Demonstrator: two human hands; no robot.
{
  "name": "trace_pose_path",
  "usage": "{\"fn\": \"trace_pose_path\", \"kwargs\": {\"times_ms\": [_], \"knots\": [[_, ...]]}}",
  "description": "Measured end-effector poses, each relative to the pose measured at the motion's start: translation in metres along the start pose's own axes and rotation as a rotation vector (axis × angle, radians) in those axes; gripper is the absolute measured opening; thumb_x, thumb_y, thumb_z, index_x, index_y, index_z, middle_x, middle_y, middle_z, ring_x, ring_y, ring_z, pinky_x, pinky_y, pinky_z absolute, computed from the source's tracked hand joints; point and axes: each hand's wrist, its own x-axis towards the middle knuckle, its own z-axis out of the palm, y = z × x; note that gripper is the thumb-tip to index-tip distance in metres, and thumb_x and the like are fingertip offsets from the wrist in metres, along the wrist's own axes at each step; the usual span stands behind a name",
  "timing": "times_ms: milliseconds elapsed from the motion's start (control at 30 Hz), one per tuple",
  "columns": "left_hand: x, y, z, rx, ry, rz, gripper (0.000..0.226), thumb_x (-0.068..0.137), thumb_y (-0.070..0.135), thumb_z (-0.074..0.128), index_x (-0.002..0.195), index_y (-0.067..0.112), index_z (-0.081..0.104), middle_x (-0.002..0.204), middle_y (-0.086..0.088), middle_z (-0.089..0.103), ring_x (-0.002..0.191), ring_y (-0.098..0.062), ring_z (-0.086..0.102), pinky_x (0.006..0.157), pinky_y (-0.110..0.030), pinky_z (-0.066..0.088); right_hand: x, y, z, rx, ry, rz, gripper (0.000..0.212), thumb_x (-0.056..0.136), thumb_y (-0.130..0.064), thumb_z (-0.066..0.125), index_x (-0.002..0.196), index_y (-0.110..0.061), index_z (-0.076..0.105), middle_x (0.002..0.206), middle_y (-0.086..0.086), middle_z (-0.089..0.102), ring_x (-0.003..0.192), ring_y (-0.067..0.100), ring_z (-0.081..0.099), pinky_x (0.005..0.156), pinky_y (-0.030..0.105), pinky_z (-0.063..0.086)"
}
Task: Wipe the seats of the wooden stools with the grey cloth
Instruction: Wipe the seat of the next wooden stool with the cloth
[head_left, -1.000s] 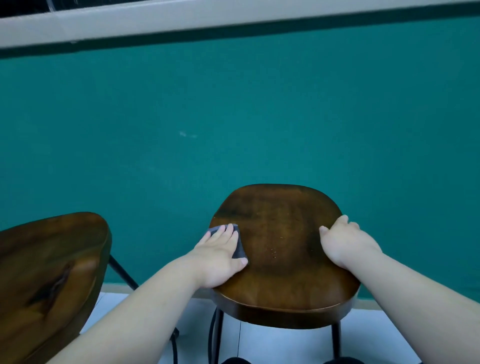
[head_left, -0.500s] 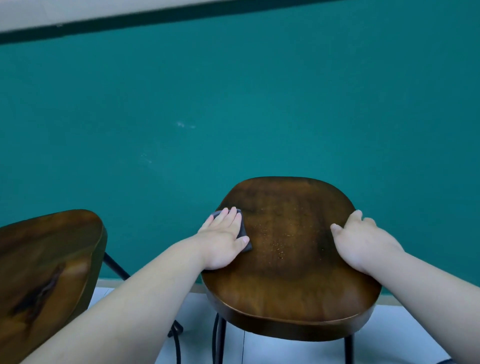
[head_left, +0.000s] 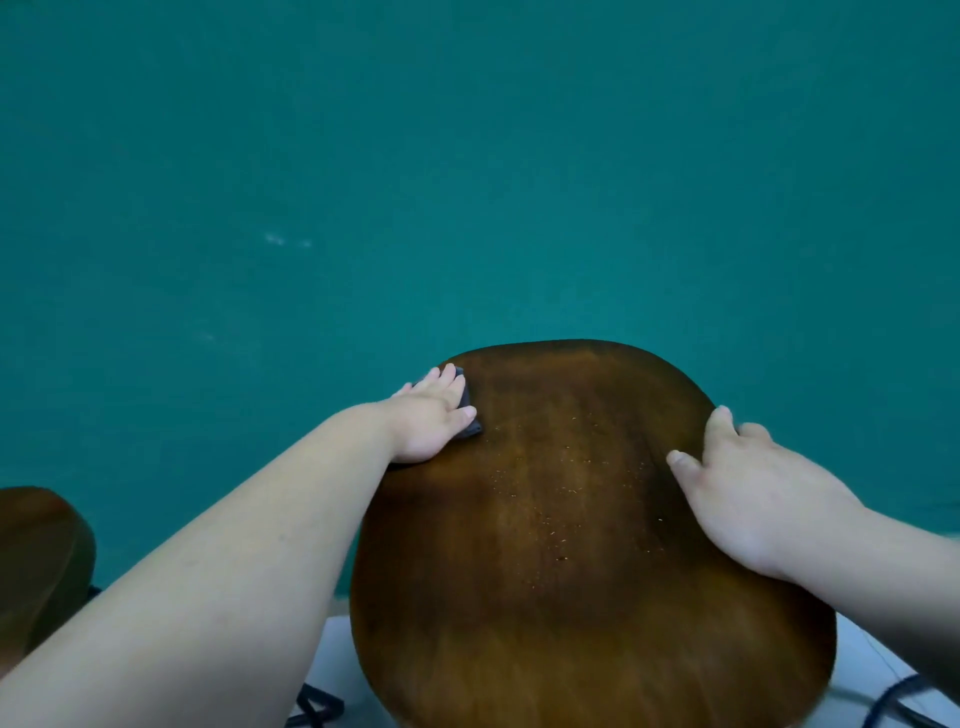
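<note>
Grey cloth (head_left: 469, 410) now sits at the far-left corner of the seat, short of the crumbs.

Your left hand (head_left: 434, 415) presses it flat with straight fingers, having slid it up from the seat's left side over the last second. Your right hand (head_left: 748, 493) keeps its fingers curled over the right rim of the stool seat (head_left: 571, 597). Pale specks (head_left: 561, 493) across the middle look unswept, so you have probably only worked one edge, and the second stool (head_left: 41, 561) at your left waits.
</note>
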Motion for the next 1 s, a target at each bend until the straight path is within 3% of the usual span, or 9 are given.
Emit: {"fn": "trace_pose_path", "kwargs": {"times_ms": [433,767,900,1000], "knots": [[0.024,-0.008,-0.006,-0.048,0.025,0.036,0.064,0.109,0.037,0.025,0.159,0.013,-0.006,0.166,-0.003,-0.017,0.153,-0.019,-0.015,0.125,-0.04,-0.001,0.0,-0.002,-0.002,-0.002,-0.018,0.049,0.07,0.104,-0.05,0.023,0.159,-0.012,0.001,0.151,0.015,0.037,0.126,0.032,0.054,0.099,0.04,0.049],[-0.037,0.005,-0.004,-0.063,-0.053,-0.017,0.063,0.109,0.038,0.024,0.159,0.012,-0.002,0.167,-0.005,-0.011,0.154,-0.021,-0.008,0.125,-0.038,0.0,-0.015,-0.01,-0.017,-0.006,-0.075,0.023,0.05,0.11,-0.022,0.02,0.158,-0.008,0.016,0.163,0.019,0.013,0.141,0.036,0.036,0.11,0.043,0.043],[-0.067,0.013,0.004,-0.006,-0.044,-0.024,0.065,0.108,0.041,0.024,0.16,0.011,-0.002,0.168,-0.005,-0.007,0.154,-0.021,-0.004,0.125,-0.041,0.002,-0.01,-0.007,-0.013,0.022,-0.075,0.026,0.063,0.107,-0.033,0.023,0.158,-0.004,0.0,0.157,0.024,0.024,0.134,0.039,0.045,0.106,0.045,0.045],[-0.09,0.02,0.016,0.001,-0.018,-0.036,0.068,0.107,0.044,0.024,0.16,0.014,-0.006,0.168,-0.002,-0.01,0.154,-0.018,-0.009,0.125,-0.043,-0.003,-0.006,-0.005,-0.008,0.051,-0.063,0.032,0.068,0.105,-0.039,0.024,0.158,-0.004,0.0,0.155,0.025,0.027,0.129,0.041,0.049,0.102,0.048,0.046]]}}
